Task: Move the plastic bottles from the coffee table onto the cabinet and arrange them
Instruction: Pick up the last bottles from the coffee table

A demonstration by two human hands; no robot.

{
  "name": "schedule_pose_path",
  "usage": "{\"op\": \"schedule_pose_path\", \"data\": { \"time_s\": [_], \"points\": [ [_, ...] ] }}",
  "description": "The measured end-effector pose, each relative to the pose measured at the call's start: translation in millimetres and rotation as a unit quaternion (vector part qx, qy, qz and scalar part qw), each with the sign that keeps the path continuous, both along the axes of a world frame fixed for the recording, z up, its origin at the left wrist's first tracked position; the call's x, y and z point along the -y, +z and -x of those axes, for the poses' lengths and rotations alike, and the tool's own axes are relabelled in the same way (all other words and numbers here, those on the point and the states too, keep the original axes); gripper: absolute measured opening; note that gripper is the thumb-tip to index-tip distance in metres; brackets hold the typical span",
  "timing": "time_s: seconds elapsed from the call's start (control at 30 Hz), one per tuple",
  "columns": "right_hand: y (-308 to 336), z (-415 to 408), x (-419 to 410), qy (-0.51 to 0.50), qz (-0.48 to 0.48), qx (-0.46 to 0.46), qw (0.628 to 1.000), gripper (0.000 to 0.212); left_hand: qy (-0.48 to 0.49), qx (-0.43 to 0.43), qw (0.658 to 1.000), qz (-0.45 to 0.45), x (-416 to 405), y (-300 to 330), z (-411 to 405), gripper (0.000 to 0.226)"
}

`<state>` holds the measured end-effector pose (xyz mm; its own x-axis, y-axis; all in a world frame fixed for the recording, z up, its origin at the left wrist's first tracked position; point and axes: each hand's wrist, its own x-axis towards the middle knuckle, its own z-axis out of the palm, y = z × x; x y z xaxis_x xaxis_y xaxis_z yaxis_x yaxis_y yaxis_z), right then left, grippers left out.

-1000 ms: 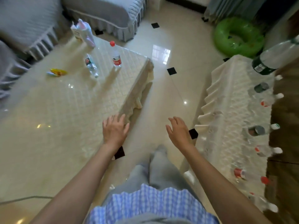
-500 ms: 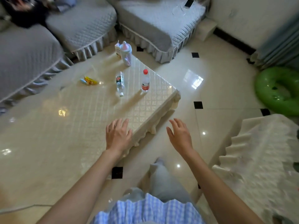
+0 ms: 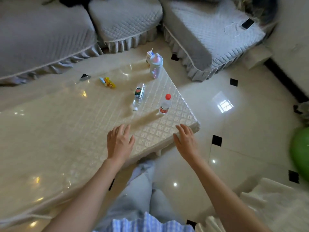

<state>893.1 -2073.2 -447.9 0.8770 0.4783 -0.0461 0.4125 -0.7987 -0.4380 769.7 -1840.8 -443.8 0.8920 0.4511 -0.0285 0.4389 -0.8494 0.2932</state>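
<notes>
Two bottles point(image 3: 164, 104) point(image 3: 138, 96) sit on the table point(image 3: 58, 131), one standing, one lying beside it. My left hand point(image 3: 119, 142) and right hand point(image 3: 185, 141) hover near them, fingers loose, holding nothing.

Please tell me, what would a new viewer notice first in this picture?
Two open hands, left hand and right hand, reach over the coffee table. Beyond them, a red-capped bottle stands near the table's right edge, and a green-labelled bottle lies to its left.
</notes>
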Motion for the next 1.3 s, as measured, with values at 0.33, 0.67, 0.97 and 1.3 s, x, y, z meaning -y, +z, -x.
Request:
{"op": "schedule_pose_path", "data": {
  "time_s": [0.33,0.67,0.97,1.3],
  "points": [
    [-26.0,-111.8,-53.9,0.043,0.009,-0.002,0.999,0.046,0.044,-0.034,0.998,0.033,-45.0,-44.7,-101.4,0.045],
    [-88.1,-201.7,-82.6,0.078,-0.025,-0.035,0.996,0.060,0.167,-0.082,0.973,0.136,-62.5,-128.9,-192.0,0.064],
    [-163.8,-239.4,-97.4,0.105,-0.074,-0.063,0.990,0.057,0.336,-0.094,0.908,0.234,-83.6,-244.9,-254.3,0.072],
    [-187.4,-248.7,-93.7,0.065,-0.125,-0.098,0.985,0.042,0.376,-0.028,0.890,0.255,-83.0,-309.1,-263.2,0.064]
  ]
}}
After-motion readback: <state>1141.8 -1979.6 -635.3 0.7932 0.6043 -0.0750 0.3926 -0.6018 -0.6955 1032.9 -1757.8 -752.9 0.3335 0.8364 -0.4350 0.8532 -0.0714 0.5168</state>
